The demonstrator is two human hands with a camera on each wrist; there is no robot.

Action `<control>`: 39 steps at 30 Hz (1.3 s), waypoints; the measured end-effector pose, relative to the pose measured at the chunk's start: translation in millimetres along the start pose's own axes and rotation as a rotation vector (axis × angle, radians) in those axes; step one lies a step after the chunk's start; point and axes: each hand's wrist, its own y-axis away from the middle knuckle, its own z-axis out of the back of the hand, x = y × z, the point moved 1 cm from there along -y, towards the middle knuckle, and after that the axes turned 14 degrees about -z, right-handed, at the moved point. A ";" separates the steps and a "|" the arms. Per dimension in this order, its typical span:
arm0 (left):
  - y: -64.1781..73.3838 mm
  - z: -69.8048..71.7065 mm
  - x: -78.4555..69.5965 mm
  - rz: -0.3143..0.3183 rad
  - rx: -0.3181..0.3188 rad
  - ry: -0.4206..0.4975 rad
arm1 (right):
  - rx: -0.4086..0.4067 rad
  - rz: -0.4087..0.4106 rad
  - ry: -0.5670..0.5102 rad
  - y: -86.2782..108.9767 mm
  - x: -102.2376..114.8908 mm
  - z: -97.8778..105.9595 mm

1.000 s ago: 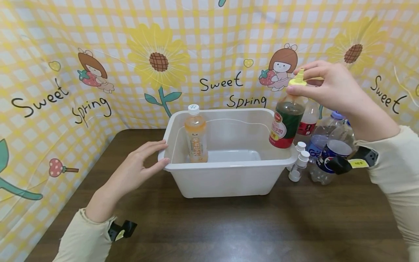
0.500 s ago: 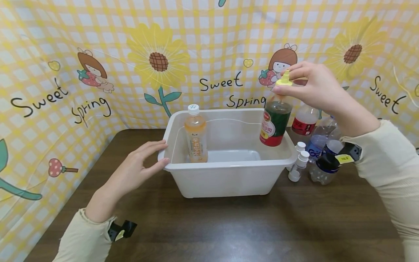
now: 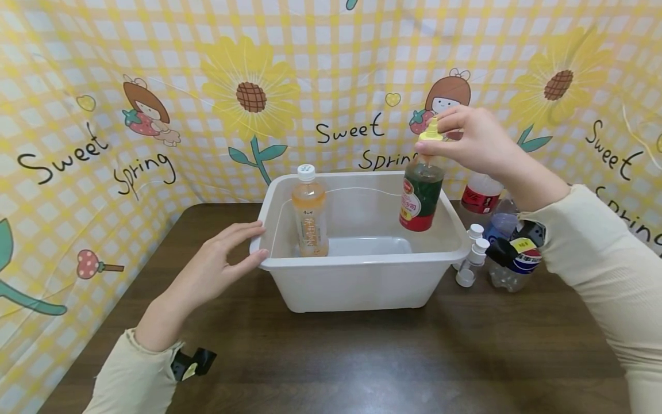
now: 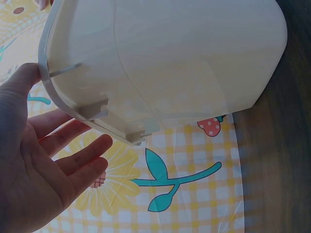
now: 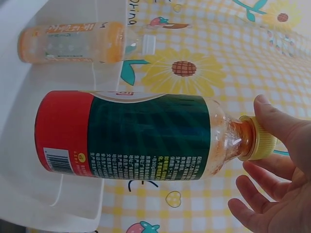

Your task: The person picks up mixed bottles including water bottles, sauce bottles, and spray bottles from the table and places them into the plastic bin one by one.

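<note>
Pinching the yellow cap point(image 3: 430, 137), the right hand point(image 3: 481, 142) is holding the sauce bottle point(image 3: 423, 194) over the tub point(image 3: 357, 286), seemingly a loading step needing lowering next, while the spread left hand point(image 3: 217, 264) is touching its rim point(image 3: 362, 261).

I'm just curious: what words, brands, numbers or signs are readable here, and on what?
"Sweet": cloth backdrop, repeated.
"Spring": same cloth, repeated.
Yellow-capped bottle: Chinese characters and a barcode, too small and blurred to read surely.
Orange drink bottle: vertical label lettering, too blurred.
Red-labelled bottle: markings too blurred.
Bottles with blue labels: partly hidden, unreadable.
Yellow wrist sticker: too small.
</note>
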 end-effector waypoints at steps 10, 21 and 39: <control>-0.2 0.1 -0.6 0.006 0.004 -0.001 | 0.006 0.018 0.023 -13.6 -5.2 -10.5; -0.6 0.3 -0.3 0.004 0.000 0.000 | 0.003 0.045 0.059 -25.5 -9.9 -24.2; -0.9 0.4 -1.4 0.018 0.006 0.003 | 0.105 0.036 0.051 -37.7 -5.6 -45.6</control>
